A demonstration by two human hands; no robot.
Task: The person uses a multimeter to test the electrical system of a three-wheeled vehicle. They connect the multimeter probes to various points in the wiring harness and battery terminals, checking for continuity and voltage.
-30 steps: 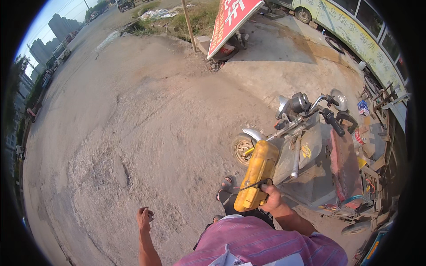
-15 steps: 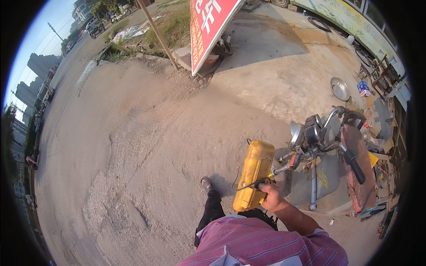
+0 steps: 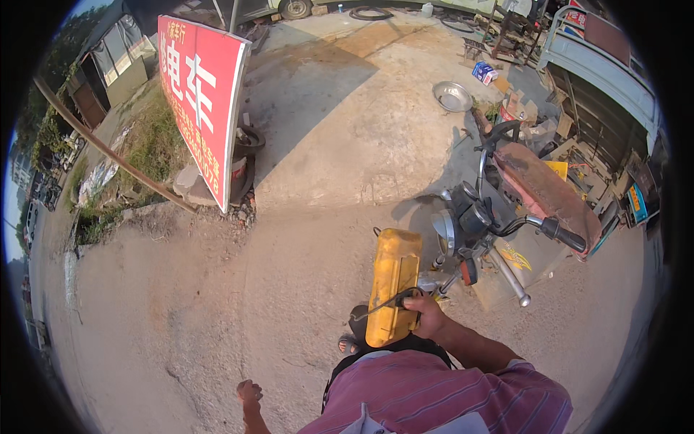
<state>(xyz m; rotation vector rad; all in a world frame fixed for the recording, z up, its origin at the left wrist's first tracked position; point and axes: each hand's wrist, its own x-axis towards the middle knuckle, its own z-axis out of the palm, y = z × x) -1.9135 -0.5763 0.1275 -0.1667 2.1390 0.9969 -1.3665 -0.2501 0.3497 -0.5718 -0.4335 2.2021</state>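
Observation:
My right hand (image 3: pixel 428 318) grips a worn yellow plastic case (image 3: pixel 394 282) near its lower right side, in front of my body. A black cable (image 3: pixel 387 304) runs across the case to my thumb. The case is held upright, slightly tilted. My left hand (image 3: pixel 250 392) hangs low at my left side, its fingers curled, with nothing visible in them. Just right of the case stands a motorized vehicle's front end, with handlebars (image 3: pixel 551 233), a round headlight (image 3: pixel 445 233) and a grey front panel (image 3: pixel 528 260). My right hand is apart from the handlebars.
A red sign board (image 3: pixel 206 108) leans at the left, beside a slanting wooden pole (image 3: pixel 116 158). Farther off, a metal basin (image 3: pixel 452 96) and a blue box (image 3: pixel 484 72) lie on concrete. Assorted clutter and a pale metal frame (image 3: pixel 600 54) line the right side.
My view has swung right, so the sign and vehicle sit farther left. My left hand has come into view. The yellow case stays in my right hand.

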